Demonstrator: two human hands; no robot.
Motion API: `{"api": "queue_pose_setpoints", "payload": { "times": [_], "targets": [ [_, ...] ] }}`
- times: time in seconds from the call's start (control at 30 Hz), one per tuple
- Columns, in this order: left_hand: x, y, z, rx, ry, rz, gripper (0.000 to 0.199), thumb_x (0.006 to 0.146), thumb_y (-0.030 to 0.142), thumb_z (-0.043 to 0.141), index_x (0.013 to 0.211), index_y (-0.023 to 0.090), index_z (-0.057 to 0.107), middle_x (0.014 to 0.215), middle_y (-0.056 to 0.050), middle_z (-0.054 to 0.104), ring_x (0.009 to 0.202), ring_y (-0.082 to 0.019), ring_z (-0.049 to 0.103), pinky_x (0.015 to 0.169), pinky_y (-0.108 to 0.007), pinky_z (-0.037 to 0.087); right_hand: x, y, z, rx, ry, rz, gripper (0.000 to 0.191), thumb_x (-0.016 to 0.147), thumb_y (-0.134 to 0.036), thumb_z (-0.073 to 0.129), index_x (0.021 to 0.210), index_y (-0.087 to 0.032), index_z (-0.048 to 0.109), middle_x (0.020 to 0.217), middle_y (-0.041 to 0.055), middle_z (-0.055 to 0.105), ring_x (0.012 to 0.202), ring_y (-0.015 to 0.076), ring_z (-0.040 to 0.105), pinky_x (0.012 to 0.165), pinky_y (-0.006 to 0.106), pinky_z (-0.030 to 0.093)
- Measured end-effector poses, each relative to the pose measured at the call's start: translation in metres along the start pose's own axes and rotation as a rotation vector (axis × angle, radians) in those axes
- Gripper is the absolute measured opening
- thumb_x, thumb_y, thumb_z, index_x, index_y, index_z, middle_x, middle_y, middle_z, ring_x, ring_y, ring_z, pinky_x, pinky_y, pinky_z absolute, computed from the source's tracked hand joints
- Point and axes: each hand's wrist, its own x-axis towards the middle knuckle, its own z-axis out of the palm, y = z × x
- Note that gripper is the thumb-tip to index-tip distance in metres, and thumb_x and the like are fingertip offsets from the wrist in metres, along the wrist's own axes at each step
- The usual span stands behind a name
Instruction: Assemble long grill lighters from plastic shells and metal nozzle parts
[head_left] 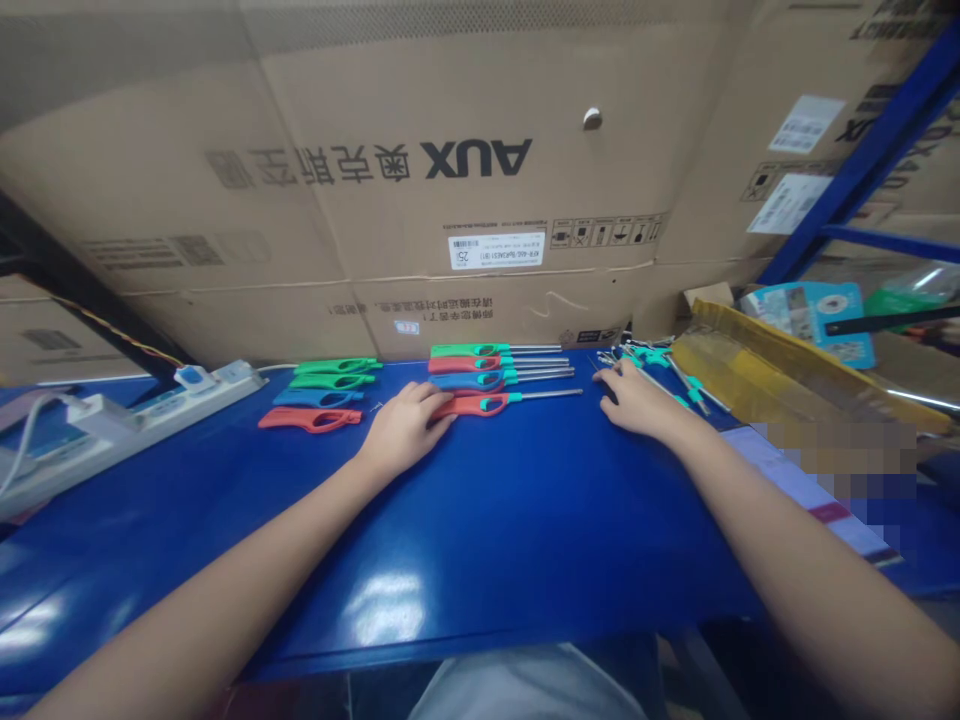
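Observation:
My left hand (405,432) is closed over the handle end of a red gas lighter (474,404) lying on the blue table. Above that lighter, in a stack of rows, lie a blue lighter (465,380), a red lighter (457,364) and a green lighter (459,350), their metal tubes pointing right. My right hand (637,400) rests at the edge of a pile of metal tubes with teal ends (697,388), its thumb and fingers bent and apart. Left of my left hand lie loose handles: a red handle (311,419), a blue handle (319,398) and two green handles (334,381).
A white power strip (150,425) with plugs runs along the left side. Behind the table (480,540) stands a large cardboard sheet (375,230). At the right are a yellow-taped box piece (787,365), a blue card (814,320) and a blue metal post (855,165).

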Motion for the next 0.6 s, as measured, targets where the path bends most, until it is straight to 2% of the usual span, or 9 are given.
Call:
{"api": "queue_pose_setpoints", "payload": {
  "times": [0.2, 0.37, 0.5, 0.6],
  "targets": [
    [0.001, -0.002, 0.002, -0.018, 0.015, -0.017, 0.025, 0.096, 0.036, 0.056, 0.11, 0.019, 0.07, 0.107, -0.01, 0.069, 0.1, -0.027, 0.061, 0.084, -0.038, 0.053, 0.001, 0.0, 0.002, -0.027, 0.038, -0.02, 0.038, 0.087, -0.019, 0.055, 0.123, -0.014, 0.067, 0.12, 0.0207, 0.058, 0.107, 0.0345, 0.064, 0.092, 0.047, 0.053],
    [0.001, -0.002, 0.001, -0.058, 0.021, -0.057, 0.025, 0.095, 0.036, 0.059, 0.109, 0.018, 0.07, 0.106, -0.01, 0.069, 0.101, -0.027, 0.062, 0.083, -0.037, 0.054, 0.0, -0.009, -0.003, -0.052, 0.09, -0.064, 0.033, 0.088, -0.024, 0.056, 0.117, -0.016, 0.068, 0.124, 0.02, 0.057, 0.117, 0.0385, 0.056, 0.097, 0.053, 0.05],
    [0.001, 0.001, 0.002, -0.091, 0.026, -0.088, 0.026, 0.093, 0.039, 0.061, 0.107, 0.019, 0.07, 0.105, -0.008, 0.069, 0.102, -0.025, 0.064, 0.085, -0.035, 0.054, -0.002, -0.023, -0.006, -0.015, 0.193, -0.217, 0.03, 0.091, -0.026, 0.052, 0.115, -0.015, 0.068, 0.124, 0.0176, 0.058, 0.114, 0.0352, 0.056, 0.1, 0.053, 0.048],
    [0.002, 0.001, -0.009, -0.09, 0.032, -0.104, 0.03, 0.091, 0.044, 0.063, 0.108, 0.02, 0.07, 0.109, -0.008, 0.069, 0.103, -0.024, 0.065, 0.086, -0.033, 0.054, -0.003, -0.034, -0.009, 0.074, 0.228, -0.355, 0.026, 0.092, -0.025, 0.052, 0.111, -0.018, 0.068, 0.122, 0.0149, 0.061, 0.113, 0.0322, 0.057, 0.096, 0.051, 0.05]
  ]
}}
